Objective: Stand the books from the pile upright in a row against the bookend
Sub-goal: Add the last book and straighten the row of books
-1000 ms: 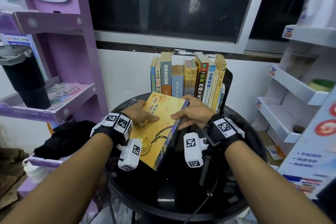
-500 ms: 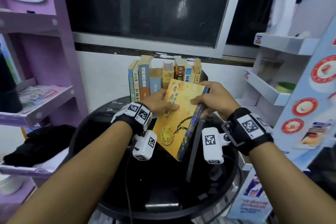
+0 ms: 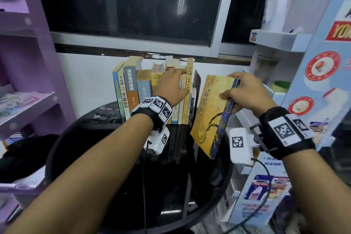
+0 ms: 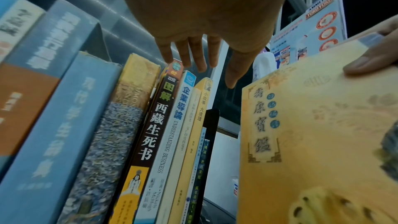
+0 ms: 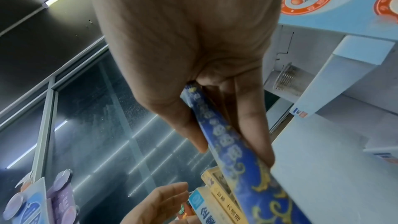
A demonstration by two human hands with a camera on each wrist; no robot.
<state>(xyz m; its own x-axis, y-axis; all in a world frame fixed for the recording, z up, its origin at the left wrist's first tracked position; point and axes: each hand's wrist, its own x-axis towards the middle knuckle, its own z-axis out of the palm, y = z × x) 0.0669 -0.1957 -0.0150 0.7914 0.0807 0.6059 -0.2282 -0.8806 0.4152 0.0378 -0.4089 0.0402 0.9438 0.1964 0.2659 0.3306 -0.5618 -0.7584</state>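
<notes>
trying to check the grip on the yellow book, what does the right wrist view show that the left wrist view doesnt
Only the right wrist view shows the right hand pinching the yellow book along its blue spine, thumb on one side, fingers on the other.

Only the left wrist view shows that book's front cover, the black bookend and the full spines of the row of books.

Both show the left hand open at the tops of the row, and the right hand's grip on the book.

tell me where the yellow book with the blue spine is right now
In the head view the yellow book is off the table, gripped by the right hand, tilted just right of the black bookend.
</notes>
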